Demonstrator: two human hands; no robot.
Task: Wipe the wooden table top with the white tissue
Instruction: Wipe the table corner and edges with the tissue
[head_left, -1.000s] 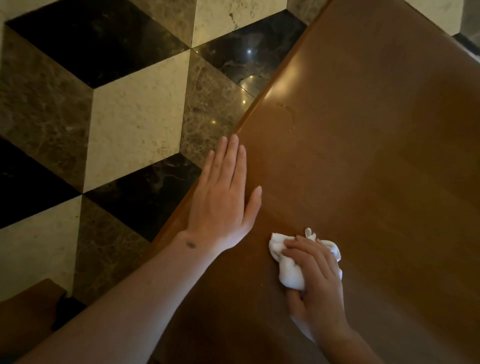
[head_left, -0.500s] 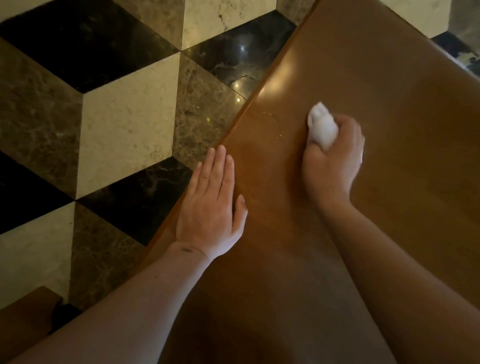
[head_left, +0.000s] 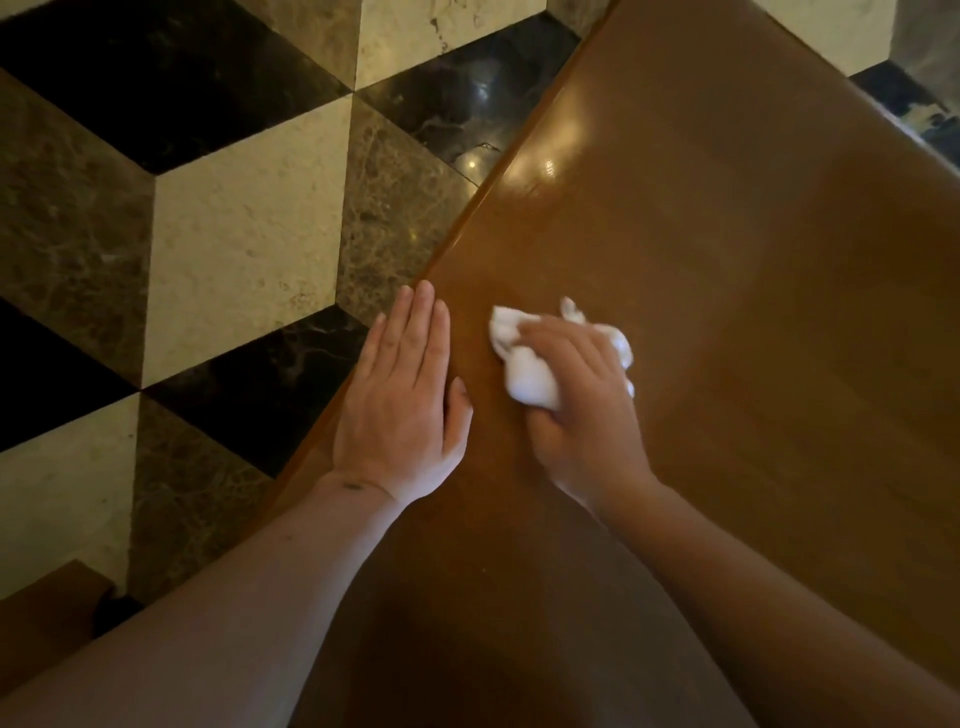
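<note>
While the wipe is in progress, take stock by size, every place given from the wooden table top.

Item 1, wooden table top: glossy brown, running from your body to the far corner, patterned marble floor off its left edge. A bright sheen sits near the far left edge. To wipe well, work in overlapping strokes along the grain, from that far left edge back toward you, so no strip is skipped.

Item 2, left hand: flat, fingers together and extended, palm down on the table top's left edge, gripping nothing. Keep it pressed there as a brace; it steadies you while the other arm reaches.

Item 3, right hand: curled over the tissue, fingers pressing it onto the table top just beside the left hand. Hold the pressure even, and refold the wad when one face looks soiled.

Item 4, white tissue: crumpled, touching the table top near its left edge, partly hidden beneath your fingers.

Change from half a second earlier: the right hand and tissue were farther up the table top, close to a faint ring mark by the left edge; they now lie nearer you. That ring mark no longer shows. The left hand holds its place.
</note>
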